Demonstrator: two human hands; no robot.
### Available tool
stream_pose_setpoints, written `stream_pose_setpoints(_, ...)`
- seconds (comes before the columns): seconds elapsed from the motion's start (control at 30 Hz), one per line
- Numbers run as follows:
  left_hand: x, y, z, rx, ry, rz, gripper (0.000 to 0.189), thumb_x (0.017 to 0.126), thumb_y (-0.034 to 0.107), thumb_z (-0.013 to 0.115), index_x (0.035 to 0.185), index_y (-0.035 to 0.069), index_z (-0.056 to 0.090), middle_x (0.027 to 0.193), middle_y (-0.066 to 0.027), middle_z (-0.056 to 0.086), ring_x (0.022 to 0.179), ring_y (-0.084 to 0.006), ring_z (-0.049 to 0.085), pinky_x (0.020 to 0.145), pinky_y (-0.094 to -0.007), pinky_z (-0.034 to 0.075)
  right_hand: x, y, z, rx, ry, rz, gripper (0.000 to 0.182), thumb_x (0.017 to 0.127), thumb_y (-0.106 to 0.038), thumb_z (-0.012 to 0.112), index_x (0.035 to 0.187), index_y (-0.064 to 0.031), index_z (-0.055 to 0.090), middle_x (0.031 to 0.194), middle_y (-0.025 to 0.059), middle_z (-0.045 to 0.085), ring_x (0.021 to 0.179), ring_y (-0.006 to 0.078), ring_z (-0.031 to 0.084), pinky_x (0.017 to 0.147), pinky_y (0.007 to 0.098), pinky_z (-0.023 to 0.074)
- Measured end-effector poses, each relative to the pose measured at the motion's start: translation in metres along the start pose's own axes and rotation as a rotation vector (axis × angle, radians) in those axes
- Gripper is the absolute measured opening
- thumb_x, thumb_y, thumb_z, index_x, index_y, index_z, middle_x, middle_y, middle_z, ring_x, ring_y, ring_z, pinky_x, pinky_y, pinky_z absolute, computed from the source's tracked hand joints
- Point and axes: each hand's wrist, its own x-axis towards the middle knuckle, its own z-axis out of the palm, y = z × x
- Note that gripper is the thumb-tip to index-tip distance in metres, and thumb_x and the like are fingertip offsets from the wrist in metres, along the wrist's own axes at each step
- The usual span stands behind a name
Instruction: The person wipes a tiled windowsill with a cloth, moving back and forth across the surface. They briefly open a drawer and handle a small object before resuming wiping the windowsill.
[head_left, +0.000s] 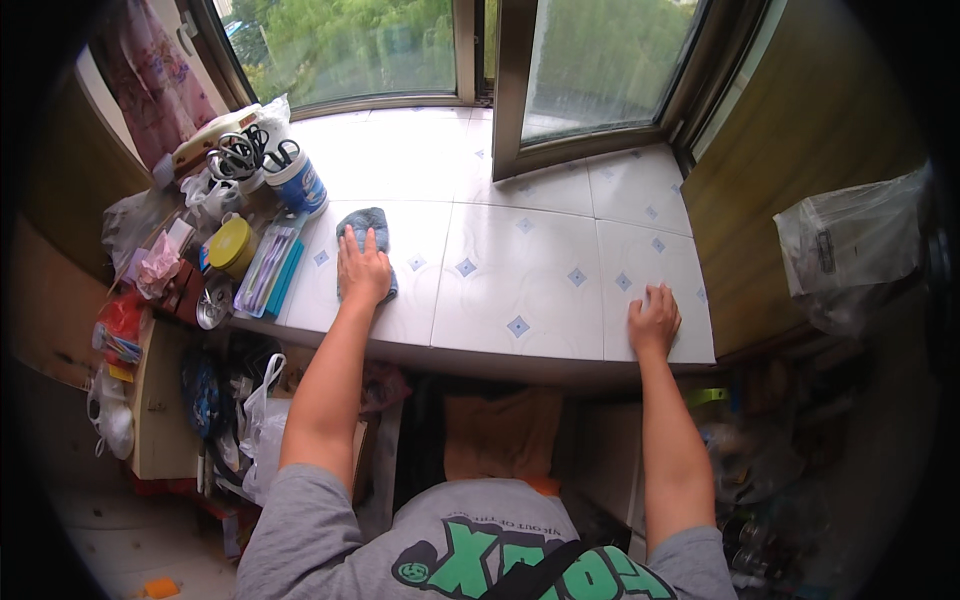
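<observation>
A folded grey-blue cloth (373, 218) lies on the white tiled windowsill (517, 292), towards its left side. My left hand (363, 264) presses down on this cloth with the fingers stretched forward, holding it against the tiles. The cloth shows beyond my fingertips and along the right edge of my hand; its middle is hidden. On the right part of the sill, near the front edge, rests my right hand (654, 319). Its fingers are loosely bent, the thumb stands apart, and nothing shows in it.
Left of the cloth stand a blue-and-white tub (306, 184) with scissors, a yellow-lidded tin (232, 244), a toothbrush pack (266, 266) and a can (214, 301). An inward-opened window sash (510, 90) overhangs the sill. A plastic bag (847, 240) hangs at right.
</observation>
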Motion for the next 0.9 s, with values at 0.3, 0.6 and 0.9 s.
stream_pose_setpoints(0.3, 0.063, 0.016, 0.018, 0.011, -0.060, -0.026, 0.059, 0.096, 0.031, 0.044, 0.154, 0.016, 0.043, 0.163, -0.0208, 0.025, 0.149, -0.0384, 0.027, 0.123, -0.0452, 0.023, 0.000, -0.001, -0.002, -0.026, -0.015, -0.004, 0.034, 0.087, -0.022, 0.059, 0.117, -0.0061, 0.062, 0.137, 0.0194, 0.056, 0.132, 0.0360, 0.049, 0.113, 0.0491, 0.0349)
stream_pose_setpoints(0.6, 0.073, 0.079, 0.036, -0.009, -0.100, 0.146, 0.061, 0.094, 0.030, 0.044, 0.152, 0.013, 0.044, 0.161, -0.0208, 0.031, 0.149, -0.0380, 0.030, 0.123, -0.0437, 0.024, -0.001, -0.006, -0.004, -0.024, -0.003, -0.004, 0.035, 0.087, -0.022, 0.060, 0.117, -0.0060, 0.061, 0.137, 0.0206, 0.056, 0.133, 0.0360, 0.049, 0.113, 0.0507, 0.0342)
stream_pose_setpoints(0.9, 0.031, 0.171, 0.038, -0.105, -0.121, 0.396, 0.061, 0.093, 0.029, 0.048, 0.149, 0.008, 0.047, 0.160, -0.0236, 0.032, 0.147, -0.0409, 0.031, 0.123, -0.0428, 0.024, 0.000, -0.006, -0.004, -0.028, -0.002, 0.005, 0.035, 0.087, -0.022, 0.059, 0.117, -0.0055, 0.061, 0.137, 0.0207, 0.055, 0.134, 0.0358, 0.048, 0.114, 0.0505, 0.0337)
